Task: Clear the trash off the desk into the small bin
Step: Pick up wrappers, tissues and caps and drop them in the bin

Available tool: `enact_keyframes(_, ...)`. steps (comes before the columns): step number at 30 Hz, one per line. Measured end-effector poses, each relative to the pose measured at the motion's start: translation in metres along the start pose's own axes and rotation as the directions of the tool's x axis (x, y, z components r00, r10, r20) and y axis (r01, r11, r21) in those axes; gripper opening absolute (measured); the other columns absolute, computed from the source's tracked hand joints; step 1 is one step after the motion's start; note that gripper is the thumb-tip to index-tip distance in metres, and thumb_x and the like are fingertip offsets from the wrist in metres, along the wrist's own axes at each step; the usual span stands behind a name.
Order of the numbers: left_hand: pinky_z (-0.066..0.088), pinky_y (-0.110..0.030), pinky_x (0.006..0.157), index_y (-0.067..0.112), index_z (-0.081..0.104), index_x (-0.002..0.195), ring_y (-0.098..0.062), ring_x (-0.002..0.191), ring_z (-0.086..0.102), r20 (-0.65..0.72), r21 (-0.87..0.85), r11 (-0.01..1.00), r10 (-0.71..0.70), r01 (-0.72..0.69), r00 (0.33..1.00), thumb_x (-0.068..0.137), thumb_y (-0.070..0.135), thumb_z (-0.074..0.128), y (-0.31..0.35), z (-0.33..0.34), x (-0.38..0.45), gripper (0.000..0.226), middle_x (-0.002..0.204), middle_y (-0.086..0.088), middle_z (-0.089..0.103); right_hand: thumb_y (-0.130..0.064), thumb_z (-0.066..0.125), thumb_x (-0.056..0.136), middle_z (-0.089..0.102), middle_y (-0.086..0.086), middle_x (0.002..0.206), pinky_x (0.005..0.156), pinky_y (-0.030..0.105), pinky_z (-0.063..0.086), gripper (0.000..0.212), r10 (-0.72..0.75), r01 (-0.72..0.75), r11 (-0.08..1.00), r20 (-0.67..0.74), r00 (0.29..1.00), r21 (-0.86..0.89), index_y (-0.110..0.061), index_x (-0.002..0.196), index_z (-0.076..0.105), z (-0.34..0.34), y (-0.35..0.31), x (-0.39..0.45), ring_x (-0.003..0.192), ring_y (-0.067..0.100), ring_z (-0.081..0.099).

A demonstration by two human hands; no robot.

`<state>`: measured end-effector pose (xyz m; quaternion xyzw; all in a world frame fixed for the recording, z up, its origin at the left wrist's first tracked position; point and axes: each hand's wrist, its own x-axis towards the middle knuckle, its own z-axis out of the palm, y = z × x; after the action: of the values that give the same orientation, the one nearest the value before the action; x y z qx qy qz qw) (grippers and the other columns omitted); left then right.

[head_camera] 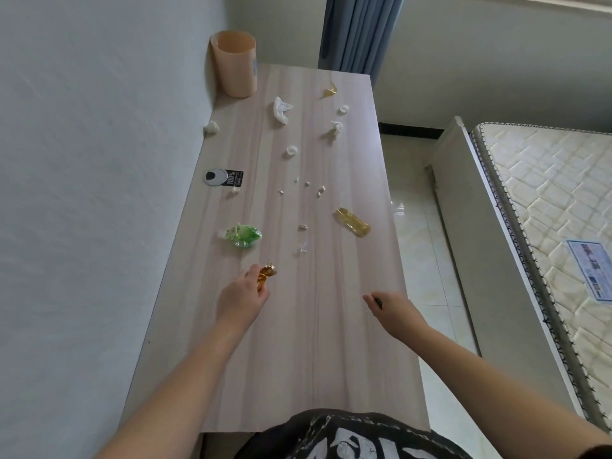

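Observation:
A small peach bin (pixel 233 64) stands at the desk's far left corner. My left hand (pixel 241 298) holds a gold wrapper (pixel 266 275) just above the near part of the light wooden desk (pixel 298 342). My right hand (pixel 390 309) is curled near the desk's right edge, with something small and dark at its fingers that I cannot identify. A green wrapper (pixel 243 236) lies just beyond my left hand. A flat gold wrapper (pixel 353 222) lies on the right. Farther off lie white tissue pieces (pixel 281 109), a third gold wrapper (pixel 330 91) and several small scraps (pixel 308 184).
A wall runs along the desk's left side. A round grey cable cap (pixel 215 177) with a black label (pixel 235 178) sits near that edge. To the right are a tiled floor (pixel 417 226) and a bed with a bare mattress (pixel 546 200). A blue curtain (pixel 357 31) hangs behind.

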<state>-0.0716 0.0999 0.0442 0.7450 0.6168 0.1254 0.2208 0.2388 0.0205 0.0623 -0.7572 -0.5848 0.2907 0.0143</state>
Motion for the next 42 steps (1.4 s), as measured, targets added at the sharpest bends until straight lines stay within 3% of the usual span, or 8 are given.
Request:
enact_keyframes(2, 0.038, -0.033, 0.055, 0.014, 0.051, 0.113, -0.032, 0.073, 0.055, 0.008, -0.011, 1.0, 0.007, -0.006, 1.0, 0.084, 0.017, 0.056, 0.022, 0.007, 0.004, 0.029, 0.096, -0.01, 0.057, -0.043, 0.034, 0.098, 0.054, 0.004, 0.066, 0.051, 0.032, 0.036, 0.044, -0.074, 0.074, 0.995, 0.01, 0.997, -0.068, -0.011, 0.072, 0.048, -0.01, 0.01, 0.018, 0.056, 0.019, 0.048)
enact_keyframes(8, 0.047, -0.038, 0.065, 0.013, 0.053, 0.114, -0.033, 0.082, 0.057, -0.019, -0.055, 0.998, -0.029, 0.028, 0.999, 0.082, 0.005, 0.056, 0.089, 0.04, 0.026, 0.033, 0.102, -0.01, 0.058, -0.033, 0.033, 0.1, 0.046, -0.003, 0.079, 0.053, 0.029, 0.034, 0.024, -0.335, 0.325, 0.929, -0.034, 0.941, -0.178, -0.019, 0.096, 0.051, -0.039, 0.032, 0.098, 0.062, 0.024, 0.047)
enact_keyframes(15, 0.048, -0.036, 0.069, 0.017, 0.057, 0.113, -0.028, 0.084, 0.059, -0.073, -0.152, 0.974, -0.18, 0.168, 0.981, 0.087, 0.016, 0.059, 0.169, 0.068, 0.024, 0.026, 0.099, -0.007, 0.061, -0.018, 0.041, 0.099, 0.055, 0.014, 0.116, 0.071, 0.039, 0.04, 0.024, -0.593, 0.584, 0.79, 0.008, 0.805, -0.188, -0.009, 0.118, 0.053, -0.05, 0.045, 0.177, 0.092, 0.035, 0.052)
enact_keyframes(22, 0.05, -0.037, 0.068, 0.021, 0.057, 0.113, -0.025, 0.083, 0.06, -0.113, -0.1, 0.974, -0.213, 0.202, 0.971, 0.086, 0.019, 0.059, 0.18, 0.043, 0.019, 0.027, 0.103, -0.002, 0.061, -0.026, 0.033, 0.101, 0.0, 0.0, 0.159, 0.113, 0.052, 0.015, 0.055, -0.556, 0.598, 0.728, 0.222, 0.801, -0.336, -0.035, 0.148, 0.005, -0.048, 0.025, 0.225, 0.144, 0.025, 0.001)
enact_keyframes(27, 0.045, -0.029, 0.064, 0.027, 0.057, 0.109, -0.015, 0.079, 0.057, -0.195, -0.14, 0.939, -0.338, 0.315, 0.921, 0.085, 0.018, 0.061, 0.174, 0.038, -0.014, 0.026, 0.099, 0.007, 0.06, -0.017, 0.031, 0.099, 0.0, 0.0, 0.159, 0.116, 0.045, 0.006, 0.055, -0.582, 0.633, 0.699, 0.248, 0.774, -0.335, -0.024, 0.149, 0.009, -0.038, 0.024, 0.233, 0.144, 0.028, -0.003)
enact_keyframes(33, 0.047, -0.03, 0.067, 0.029, 0.057, 0.109, -0.012, 0.08, 0.058, -0.156, -0.216, 0.876, -0.468, 0.432, 0.87, 0.086, 0.021, 0.062, 0.175, 0.059, -0.058, 0.025, 0.097, 0.01, 0.059, -0.001, 0.045, 0.087, 0.037, 0.014, 0.136, 0.101, 0.039, 0.033, 0.05, -0.654, 0.656, 0.717, 0.098, 0.75, -0.236, -0.011, 0.135, 0.039, -0.032, 0.042, 0.229, 0.123, 0.033, 0.035)
enact_keyframes(38, 0.042, -0.025, 0.065, 0.029, 0.057, 0.108, -0.009, 0.079, 0.056, -0.114, -0.25, 0.841, -0.518, 0.48, 0.848, 0.087, 0.021, 0.061, 0.182, 0.07, -0.081, 0.022, 0.095, 0.011, 0.058, 0.002, 0.041, 0.086, 0.044, 0.014, 0.116, 0.073, 0.032, 0.038, 0.036, -0.542, 0.56, 0.825, 0.177, 0.822, -0.074, -0.009, 0.12, 0.045, -0.042, 0.029, 0.229, 0.093, 0.031, 0.049)
enact_keyframes(42, 0.039, -0.023, 0.064, 0.026, 0.059, 0.106, -0.01, 0.078, 0.056, -0.13, -0.286, 0.838, -0.514, 0.464, 0.848, 0.087, 0.021, 0.061, 0.19, 0.068, -0.084, 0.021, 0.093, 0.01, 0.058, 0.001, 0.039, 0.087, 0.052, 0.012, 0.112, 0.067, 0.033, 0.041, 0.031, -0.418, 0.433, 0.901, 0.258, 0.871, 0.001, -0.011, 0.114, 0.047, -0.052, 0.026, 0.221, 0.091, 0.029, 0.051)
